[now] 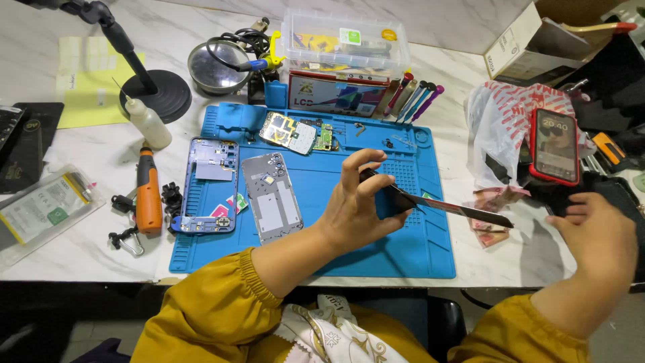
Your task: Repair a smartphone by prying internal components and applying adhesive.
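1. Phone screen panel (pixel 437 204), thin, dark and flat, is held edge-on above the right part of the blue work mat (pixel 316 175), slanting down to the right so that its far tip hangs past the mat's right edge, over the table (pixel 87 249).
2. The left hand (pixel 359 202) has the panel's left end pinched between thumb and curled fingers; the index finger stands raised, so the hand is partly closed rather than clenched.
3. The right hand (pixel 594 232) is loosely open, fingers spread, holding nothing; it sits to the right, well apart from the panel, close to a dark thing below the red-cased phone (pixel 555 146), which lies propped on a white plastic bag (pixel 500 121).
4. On the mat's left part lie a grey back cover (pixel 272 197) and a blue phone frame (pixel 207 186) side by side, with a circuit board (pixel 289 132) farther off.
5. An orange electric screwdriver (pixel 148 191) and a small squeeze bottle (pixel 149 123) rest on the table just left of the mat.
6. I judge the step in hand to be handling the detached screen amid a phone teardown or reassembly.
7. Any next move calls for a second, steadying grip: the panel is held by one end only, thin and likely brittle, so bending or a slip is the risk.
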